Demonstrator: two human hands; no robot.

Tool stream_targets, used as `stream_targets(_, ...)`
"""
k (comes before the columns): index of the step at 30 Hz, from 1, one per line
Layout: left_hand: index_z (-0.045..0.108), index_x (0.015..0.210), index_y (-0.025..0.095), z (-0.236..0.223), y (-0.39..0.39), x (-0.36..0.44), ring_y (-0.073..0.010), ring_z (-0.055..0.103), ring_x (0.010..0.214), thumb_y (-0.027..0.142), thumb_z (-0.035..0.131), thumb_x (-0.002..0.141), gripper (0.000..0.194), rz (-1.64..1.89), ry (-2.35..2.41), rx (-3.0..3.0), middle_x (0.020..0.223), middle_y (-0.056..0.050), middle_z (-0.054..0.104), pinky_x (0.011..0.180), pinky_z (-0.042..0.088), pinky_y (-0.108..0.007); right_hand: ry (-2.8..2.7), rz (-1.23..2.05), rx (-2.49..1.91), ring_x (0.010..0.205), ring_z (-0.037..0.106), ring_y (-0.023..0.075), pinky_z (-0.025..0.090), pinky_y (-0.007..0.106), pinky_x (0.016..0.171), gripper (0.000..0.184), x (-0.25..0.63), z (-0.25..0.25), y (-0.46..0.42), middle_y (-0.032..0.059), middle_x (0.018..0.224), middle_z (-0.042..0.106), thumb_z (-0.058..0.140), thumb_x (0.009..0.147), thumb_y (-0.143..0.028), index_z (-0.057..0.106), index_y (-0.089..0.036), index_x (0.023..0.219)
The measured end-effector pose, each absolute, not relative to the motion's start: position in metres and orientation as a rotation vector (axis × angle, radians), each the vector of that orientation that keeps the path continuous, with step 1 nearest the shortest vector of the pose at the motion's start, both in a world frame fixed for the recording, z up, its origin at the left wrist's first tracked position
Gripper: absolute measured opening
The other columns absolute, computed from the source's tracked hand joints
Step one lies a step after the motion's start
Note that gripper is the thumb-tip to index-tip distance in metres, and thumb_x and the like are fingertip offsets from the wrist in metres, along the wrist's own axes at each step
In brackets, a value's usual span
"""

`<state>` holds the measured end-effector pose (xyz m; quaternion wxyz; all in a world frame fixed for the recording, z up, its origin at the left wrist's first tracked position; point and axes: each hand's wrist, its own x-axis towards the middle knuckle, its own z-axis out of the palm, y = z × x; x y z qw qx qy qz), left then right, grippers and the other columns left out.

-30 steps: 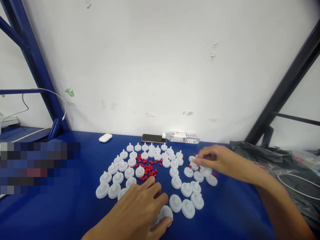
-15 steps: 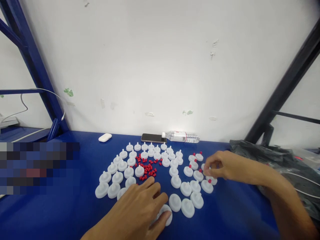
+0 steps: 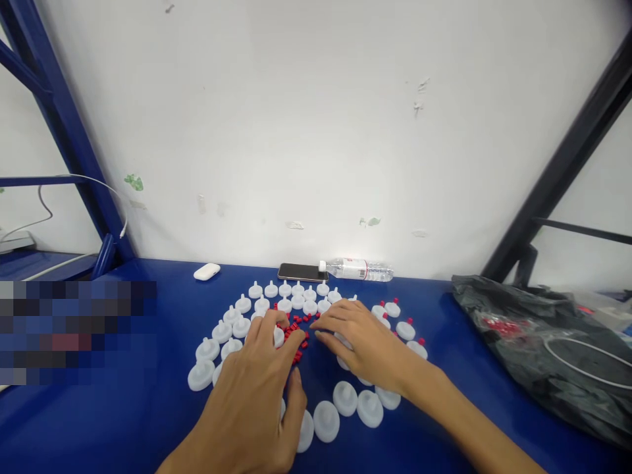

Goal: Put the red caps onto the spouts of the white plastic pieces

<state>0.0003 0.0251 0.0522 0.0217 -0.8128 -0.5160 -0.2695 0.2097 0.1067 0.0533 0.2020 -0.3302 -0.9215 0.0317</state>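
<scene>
My left hand (image 3: 257, 388) reaches over the near-left white discs, its fingers apart and curved. A white spouted disc (image 3: 279, 337) shows between its fingers; contact is hard to judge. Beside it lie loose small red caps (image 3: 297, 356). My right hand (image 3: 363, 342) hovers over the right-hand white discs, thumb and fingertips apart near the right edge of the red caps, with nothing visible between them. More white spouted discs (image 3: 200, 375) form a rough ring around the caps. At the right, a white disc (image 3: 405, 330) has a red cap on its spout. Both hands hide several discs.
A phone (image 3: 302, 272), a clear plastic bottle (image 3: 358, 269) and a small white case (image 3: 207, 272) lie along the wall on the blue tabletop (image 3: 168, 316). A black plastic bag (image 3: 538, 368) holding red pieces is at the right. Blue posts (image 3: 64, 125) stand left.
My right hand has moved left from the red-capped discs to the loose caps, uncovering capped discs. My left hand has moved up and left, away from the near white disc.
</scene>
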Motion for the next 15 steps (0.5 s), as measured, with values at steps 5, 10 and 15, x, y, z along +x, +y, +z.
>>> stream_targets(5, 0.061, 0.093, 0.018, 0.050, 0.034, 0.001, -0.0355, 0.053, 0.102, 0.006, 0.036, 0.088, 0.028, -0.631, -1.710, -2.468, 0.100, -0.013, 0.059, 0.061, 0.052, -0.042, -2.621, 0.121, -0.893, 0.106, 0.059, 0.0233, 0.043, 0.042, 0.096, 0.024, 0.205, 0.047, 0.104, 0.0041, 0.105, 0.073, 0.051, 0.105, -0.027, 0.072, -0.024, 0.115)
stream_targets(10, 0.061, 0.091, 0.018, 0.047, 0.036, 0.002, -0.0333, 0.055, 0.100, 0.005, 0.036, 0.090, 0.029, -0.596, -1.708, -2.504, 0.097, -0.011, 0.062, 0.066, 0.052, -0.043, -2.679, 0.116, -0.856, 0.106, 0.060, 0.0225, 0.042, 0.040, 0.095, 0.017, 0.201, 0.040, 0.107, 0.0032, 0.104, 0.073, 0.057, 0.102, -0.025, 0.073, -0.024, 0.110)
stream_targets(15, 0.061, 0.089, 0.020, 0.045, 0.035, 0.004, -0.0294, 0.056, 0.096, 0.010, 0.037, 0.093, 0.026, -0.627, -1.663, -2.556, 0.093, -0.008, 0.062, 0.068, 0.053, -0.042, -2.688, 0.109, -0.858, 0.102, 0.061, 0.0196, 0.041, 0.038, 0.093, 0.007, 0.201, 0.037, 0.110, 0.0004, 0.099, 0.073, 0.064, 0.099, -0.022, 0.071, -0.022, 0.101)
